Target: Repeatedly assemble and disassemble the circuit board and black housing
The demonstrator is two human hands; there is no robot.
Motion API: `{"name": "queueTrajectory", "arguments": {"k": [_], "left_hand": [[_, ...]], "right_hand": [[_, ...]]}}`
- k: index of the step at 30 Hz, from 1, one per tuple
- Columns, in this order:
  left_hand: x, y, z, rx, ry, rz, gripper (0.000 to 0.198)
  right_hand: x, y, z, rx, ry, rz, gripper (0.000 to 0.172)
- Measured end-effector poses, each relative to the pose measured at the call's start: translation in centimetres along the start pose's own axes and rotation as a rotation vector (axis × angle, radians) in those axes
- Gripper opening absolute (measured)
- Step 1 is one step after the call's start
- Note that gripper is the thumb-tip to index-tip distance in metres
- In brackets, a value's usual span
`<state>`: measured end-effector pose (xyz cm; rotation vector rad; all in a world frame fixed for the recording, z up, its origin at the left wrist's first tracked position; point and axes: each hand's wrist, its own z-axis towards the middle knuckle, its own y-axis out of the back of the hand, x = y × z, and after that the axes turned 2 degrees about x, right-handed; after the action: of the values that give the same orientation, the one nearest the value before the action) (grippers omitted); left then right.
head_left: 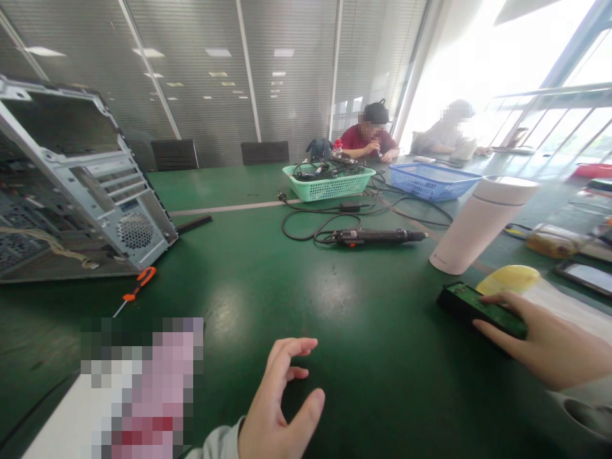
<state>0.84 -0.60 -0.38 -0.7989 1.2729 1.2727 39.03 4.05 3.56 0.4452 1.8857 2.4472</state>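
My left hand (287,401) hovers over the green table (229,255) at the lower middle, its fingers curved and apart with nothing between them. At the right, my right hand (540,338) grips a black box-like part with a green circuit board (471,299) on its upper face. The thumb lies along the near side and the fingers rest over the top. A yellow object (509,278) sits just behind this part, and a pale pink tumbler (482,223) stands beyond it.
An open computer case (136,223) stands at the left, near an orange-handled screwdriver (138,285). A black electric screwdriver (377,237) with its cable lies mid-table. Behind are a green basket (329,187) of cables and a blue basket (433,182). Two people sit at the far side.
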Motion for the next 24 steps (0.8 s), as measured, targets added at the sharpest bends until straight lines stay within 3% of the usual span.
{"name": "queueTrajectory", "arguments": {"k": [4, 8, 10, 13, 19, 24], "left_hand": [[-0.1, -0.1, 0.1, -0.007, 0.005, 0.0, 0.05], [-0.2, 0.0, 0.1, -0.018, 0.007, 0.002, 0.049], [-0.1, 0.0, 0.1, -0.024, 0.007, 0.003, 0.05], [-0.1, -0.1, 0.1, -0.038, 0.003, -0.03, 0.053], [-0.3, -0.3, 0.3, -0.029, 0.043, -0.121, 0.052], [-0.1, -0.1, 0.2, -0.039, 0.052, -0.172, 0.051]], "right_hand": [[4.1, 0.5, -1.2, -0.137, 0.074, 0.023, 0.039], [9.2, 0.2, -3.5, -0.375, 0.451, 0.212, 0.03], [11.4, -0.4, -4.9, -0.385, 0.635, 0.288, 0.023], [13.7, -1.8, -7.1, -0.32, 0.824, 0.337, 0.027], [14.7, -4.6, -8.7, -0.376, 0.88, 0.342, 0.038], [14.8, -3.8, -8.3, -0.282, 0.849, 0.447, 0.031]]}}
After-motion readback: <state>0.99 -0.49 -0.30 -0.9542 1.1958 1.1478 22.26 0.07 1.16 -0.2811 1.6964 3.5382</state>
